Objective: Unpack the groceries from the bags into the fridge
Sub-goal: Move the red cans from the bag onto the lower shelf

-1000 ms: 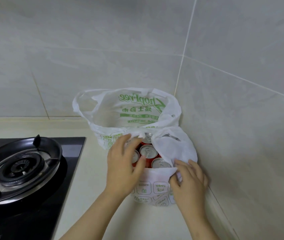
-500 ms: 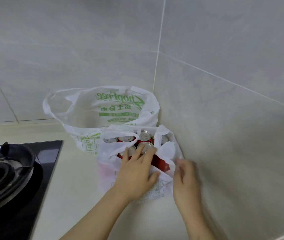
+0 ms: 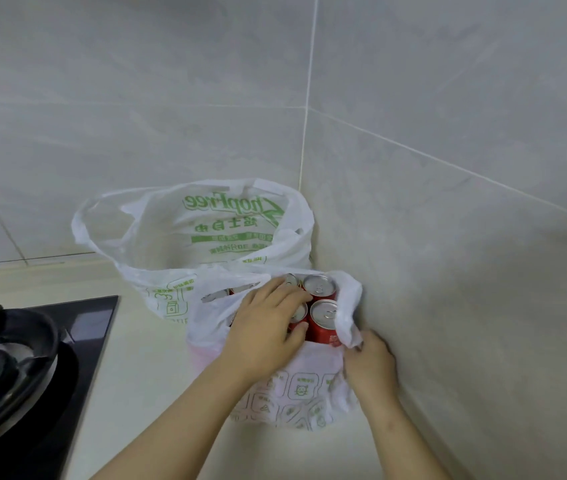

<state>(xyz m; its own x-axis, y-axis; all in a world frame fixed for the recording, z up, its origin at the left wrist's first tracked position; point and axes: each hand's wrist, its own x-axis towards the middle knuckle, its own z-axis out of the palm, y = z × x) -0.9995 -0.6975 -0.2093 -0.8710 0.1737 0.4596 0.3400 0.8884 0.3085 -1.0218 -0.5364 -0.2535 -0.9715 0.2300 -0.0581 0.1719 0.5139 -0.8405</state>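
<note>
Thin white plastic bag (image 3: 295, 386) is standing on the pale table (image 3: 157, 375) in the wall corner, containing upright red aluminium drink cans (image 3: 323, 318). Left hand (image 3: 264, 327) is gripping one can; right hand (image 3: 368, 362) is pinching the bag's rim.

Flat, diffuse, cool light, fairly bright — small glints on the lids of the cans (image 3: 323, 311) just right of the left hand (image 3: 264, 334) fingers (image 3: 289, 294), white bag (image 3: 349, 306) above the right hand (image 3: 370, 362) fingertips near washed out, soft shadow on the wall (image 3: 448, 306) beyond them; grout lines (image 3: 306, 133) bow toward the frame edges, slight softness overall.
</note>
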